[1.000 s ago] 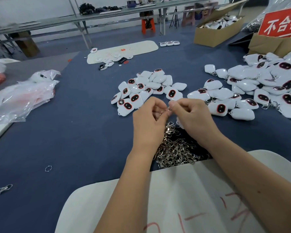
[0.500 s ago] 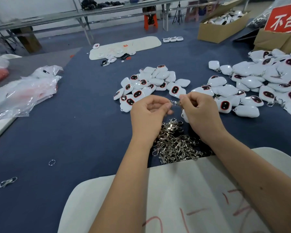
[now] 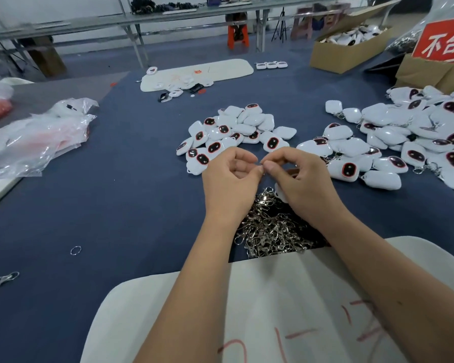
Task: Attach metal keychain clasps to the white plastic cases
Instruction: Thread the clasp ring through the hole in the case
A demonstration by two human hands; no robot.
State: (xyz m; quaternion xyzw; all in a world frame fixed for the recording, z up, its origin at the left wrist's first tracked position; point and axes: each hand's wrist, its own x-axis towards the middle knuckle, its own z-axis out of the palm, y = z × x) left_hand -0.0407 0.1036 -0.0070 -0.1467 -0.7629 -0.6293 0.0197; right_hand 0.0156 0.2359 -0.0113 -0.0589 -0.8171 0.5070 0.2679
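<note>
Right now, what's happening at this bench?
A person is fitting keychain clasps to white cases. The left hand and right hand meet fingertip to fingertip, pinching something small; a white case peeks out under the right hand. The pile of metal clasps lies just below. One pile of cases sits ahead, a larger pile to the right.

Even, bright overhead lighting is noted; soft shadows, glare on plastic bags [image 3: 34, 137], edges bent by wide-angle distortion.
</note>
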